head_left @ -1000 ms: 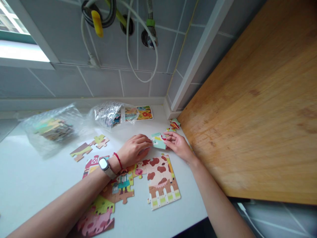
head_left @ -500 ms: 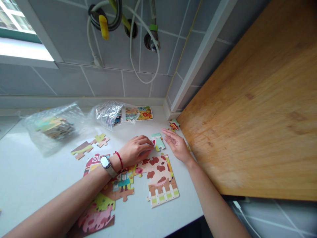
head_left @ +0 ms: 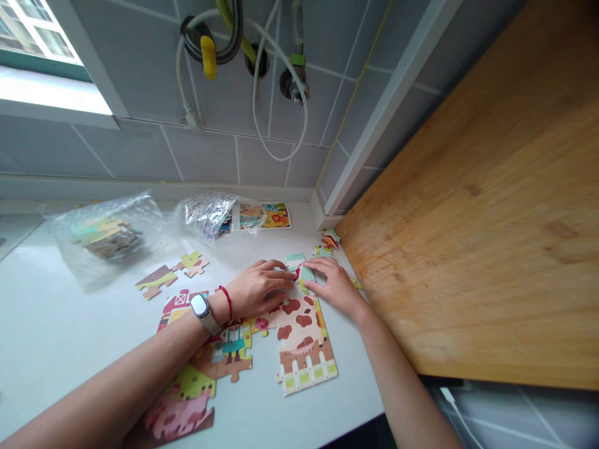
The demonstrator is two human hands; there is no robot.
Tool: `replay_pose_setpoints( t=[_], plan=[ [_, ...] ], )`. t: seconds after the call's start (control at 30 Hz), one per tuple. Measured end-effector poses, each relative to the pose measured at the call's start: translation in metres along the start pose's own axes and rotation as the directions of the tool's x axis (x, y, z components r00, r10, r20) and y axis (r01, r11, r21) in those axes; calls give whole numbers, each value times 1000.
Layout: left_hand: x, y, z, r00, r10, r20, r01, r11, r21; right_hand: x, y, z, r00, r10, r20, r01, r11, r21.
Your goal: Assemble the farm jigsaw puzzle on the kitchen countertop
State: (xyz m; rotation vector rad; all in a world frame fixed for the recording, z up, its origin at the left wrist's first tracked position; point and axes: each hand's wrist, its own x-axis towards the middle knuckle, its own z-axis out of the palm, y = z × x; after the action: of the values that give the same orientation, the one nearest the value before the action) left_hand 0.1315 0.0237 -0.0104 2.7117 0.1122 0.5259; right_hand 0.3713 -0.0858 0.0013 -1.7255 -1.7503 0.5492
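Two plastic bags: the first bag [head_left: 115, 240] lies toward the back at far left, a stack of puzzle pieces inside; the second bag [head_left: 203, 215], crinkled, sits to its right near the wall.
Left side of the white counter [head_left: 60, 349]: a broad stretch of surface, giving the left arm plenty of room.
Loose brown-and-green pieces [head_left: 156, 280]: flat, between the first bag and the barn-and-pig section.
Barn-and-pig section [head_left: 180, 408]: joined pieces, partly under the left forearm, knobbly along the right edge.
Left hand [head_left: 262, 288]: palm down, fingers bent, tips at the left edge of the mint pieces; I cannot tell whether they grip. Its wrist wears a watch [head_left: 200, 305] and a red band [head_left: 225, 303].
Picture card [head_left: 277, 216]: flat at the back, beside the second bag.
Mint pieces [head_left: 307, 274]: between both hands, just above the cow section.
Cow section [head_left: 306, 343]: straight lower and right edges; a strip of counter separates its lower half from the barn-and-pig section.
Right hand [head_left: 334, 288]: thumb and forefinger apart at the mint pieces; whether they pinch, I cannot tell.
Small red-and-green pieces [head_left: 330, 239]: in the narrow back corner, against the wooden panel [head_left: 491, 218], which limits room at right.
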Motion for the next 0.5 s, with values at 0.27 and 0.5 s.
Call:
replay_pose_setpoints(
  t=[0.27,0.5],
  plan=[
    [-4,-8,10,990,-129,-58,134,986,96,0,1,1,1000,-4,-20,5,999,45],
    [-4,-8,13,973,-225,-53,229,968,105,0,2,1,999,26,-38,-23,997,70]
  ],
)
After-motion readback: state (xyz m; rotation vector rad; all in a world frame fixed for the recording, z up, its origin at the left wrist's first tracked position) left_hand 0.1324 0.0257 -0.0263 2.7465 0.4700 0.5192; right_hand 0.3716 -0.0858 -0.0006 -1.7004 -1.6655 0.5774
